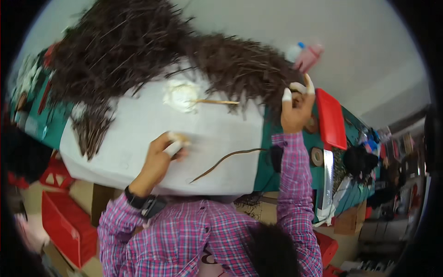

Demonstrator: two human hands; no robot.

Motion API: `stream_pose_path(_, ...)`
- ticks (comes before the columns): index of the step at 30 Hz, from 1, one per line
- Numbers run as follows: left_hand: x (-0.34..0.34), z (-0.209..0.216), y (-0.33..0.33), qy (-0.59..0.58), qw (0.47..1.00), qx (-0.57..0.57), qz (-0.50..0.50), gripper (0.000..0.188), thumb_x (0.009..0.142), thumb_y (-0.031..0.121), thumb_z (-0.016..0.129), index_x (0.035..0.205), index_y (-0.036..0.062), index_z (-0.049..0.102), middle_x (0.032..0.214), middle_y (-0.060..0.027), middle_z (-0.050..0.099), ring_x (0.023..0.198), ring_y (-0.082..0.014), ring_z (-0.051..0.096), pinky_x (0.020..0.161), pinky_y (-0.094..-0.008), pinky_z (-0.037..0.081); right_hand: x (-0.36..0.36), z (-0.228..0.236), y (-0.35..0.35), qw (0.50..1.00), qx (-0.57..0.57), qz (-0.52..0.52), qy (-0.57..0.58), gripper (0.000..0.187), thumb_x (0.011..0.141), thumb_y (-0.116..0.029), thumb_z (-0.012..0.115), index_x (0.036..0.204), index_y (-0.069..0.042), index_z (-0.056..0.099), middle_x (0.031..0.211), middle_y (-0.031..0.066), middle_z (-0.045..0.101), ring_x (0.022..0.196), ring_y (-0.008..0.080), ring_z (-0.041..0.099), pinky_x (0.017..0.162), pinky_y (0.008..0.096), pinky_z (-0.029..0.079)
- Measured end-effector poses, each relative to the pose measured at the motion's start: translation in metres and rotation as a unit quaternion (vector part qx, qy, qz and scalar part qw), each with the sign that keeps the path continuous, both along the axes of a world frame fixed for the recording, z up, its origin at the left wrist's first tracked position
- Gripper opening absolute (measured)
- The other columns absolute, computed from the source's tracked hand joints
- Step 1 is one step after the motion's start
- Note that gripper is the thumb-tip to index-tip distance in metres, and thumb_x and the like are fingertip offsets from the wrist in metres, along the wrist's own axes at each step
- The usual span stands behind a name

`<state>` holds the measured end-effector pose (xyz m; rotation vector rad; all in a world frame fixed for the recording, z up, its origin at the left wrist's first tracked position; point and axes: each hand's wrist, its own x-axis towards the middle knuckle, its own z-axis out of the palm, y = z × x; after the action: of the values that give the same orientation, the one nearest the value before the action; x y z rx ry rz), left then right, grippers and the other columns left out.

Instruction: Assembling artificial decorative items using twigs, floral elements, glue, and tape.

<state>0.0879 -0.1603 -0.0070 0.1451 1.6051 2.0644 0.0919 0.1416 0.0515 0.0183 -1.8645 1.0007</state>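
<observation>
White finger covers sit on fingertips of both my hands. My left hand [165, 154] is over the front middle of the white sheet [230, 131], its fingers curled together; motion blur beside them hides what they hold, if anything. At the right end of a long heap of thin dark brown twigs [240, 64], my right hand [297, 108] has its fingers spread, with nothing visible between them. Between the hands, a single curved brown twig [221, 164] lies on the sheet. Behind my left hand is a patch of white paste [181, 96] with a thin wooden stick [216, 101] resting in it.
A bigger twig heap [120, 51] covers the back left, with a smaller twig bundle [92, 129] nearer. A red tray [331, 120] and a tape roll [317, 157] lie right, on the green mat [272, 177]. Near the wall stands a pink bottle [310, 57]. A red bin [69, 226] stands lower left.
</observation>
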Motion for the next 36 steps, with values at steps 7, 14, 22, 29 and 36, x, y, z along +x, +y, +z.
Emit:
stream_pose_path(7,-0.007,0.011,0.017,-0.231,0.943,0.133,-0.199,0.023,0.088,0.020,0.046,0.099,0.0009,0.053,0.083,-0.0066,0.059,0.064,-0.0105,0.056,0.052,-0.0185,0.045,0.029,-0.028,-0.077,0.861,0.458,0.214,-0.052,0.027,0.069,0.001,0.059,0.097,-0.001,0.059,0.083,0.0070,0.056,0.064,0.0135,0.052,0.055,0.0264,0.042)
stream_pose_path(14,-0.018,-0.018,0.002,-0.161,0.980,0.096,-0.060,0.020,0.087,0.015,0.047,0.100,0.0016,0.055,0.078,-0.0034,0.058,0.058,-0.0064,0.051,0.047,-0.0153,0.039,0.013,-0.051,-0.108,0.931,-0.032,0.305,-0.196,0.037,0.078,-0.002,0.051,0.115,-0.002,0.046,0.082,0.0038,0.052,0.062,0.0126,0.050,0.057,0.0264,0.041)
stream_pose_path(22,-0.026,-0.023,0.011,0.074,0.992,0.059,0.088,0.016,0.086,0.012,0.050,0.097,0.0015,0.056,0.075,-0.0010,0.056,0.058,-0.0034,0.046,0.051,-0.0157,0.037,-0.003,-0.054,-0.123,0.700,-0.461,0.430,-0.336,0.032,0.086,-0.007,0.042,0.118,-0.001,0.044,0.080,0.0015,0.049,0.060,0.0100,0.046,0.057,0.0251,0.040)
stream_pose_path(29,-0.028,-0.021,0.013,0.118,0.982,0.092,0.116,0.011,0.082,0.008,0.055,0.090,0.0000,0.054,0.074,-0.0016,0.057,0.060,-0.0054,0.048,0.054,-0.0178,0.040,-0.002,-0.058,-0.141,0.849,-0.166,0.345,-0.365,0.030,0.085,-0.003,0.042,0.114,0.001,0.048,0.080,0.0010,0.047,0.060,0.0073,0.044,0.056,0.0206,0.037)
stream_pose_path(36,-0.034,-0.027,0.012,0.111,0.985,0.071,0.107,0.009,0.082,0.008,0.056,0.086,0.0003,0.053,0.072,-0.0019,0.057,0.060,-0.0051,0.048,0.053,-0.0182,0.040,0.000,-0.056,-0.150,0.909,0.021,0.286,-0.303,0.028,0.084,-0.001,0.044,0.111,0.004,0.050,0.077,0.0015,0.046,0.062,0.0059,0.043,0.052,0.0188,0.036)
